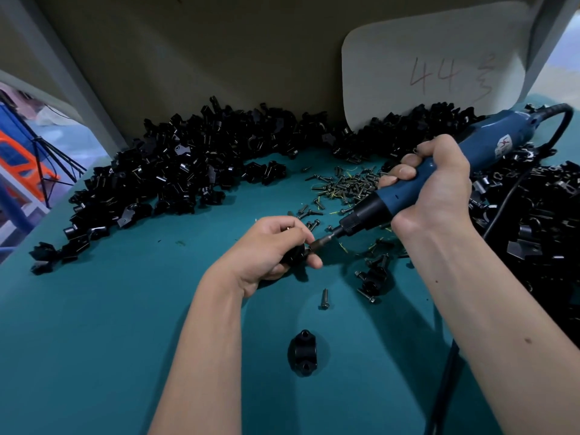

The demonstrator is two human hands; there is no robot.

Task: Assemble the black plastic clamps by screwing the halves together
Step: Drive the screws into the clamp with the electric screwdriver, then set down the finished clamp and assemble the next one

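At lower centre of the frame a loose clamp half [303,352] lies on the teal worktop [94,324]; above it, at mid-frame, the left hand [270,249] grips the black clamp [293,254] being assembled, while the right hand [430,180] is wrapped round the blue electric screwdriver [439,171], its bit at the clamp. The part looks light, stiff and smooth, so hold it across its body, clear of the screw holes; at upper right a white card [433,67] reads "44" with further illegible marks.

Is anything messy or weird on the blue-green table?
Nothing looks broken, but it is messy. Screws lie scattered loose, mixed with thin yellow-green shavings. One lone screw and one clamp half sit apart, nearer the person. Black clamp parts are heaped loosely around the table instead of in bins.
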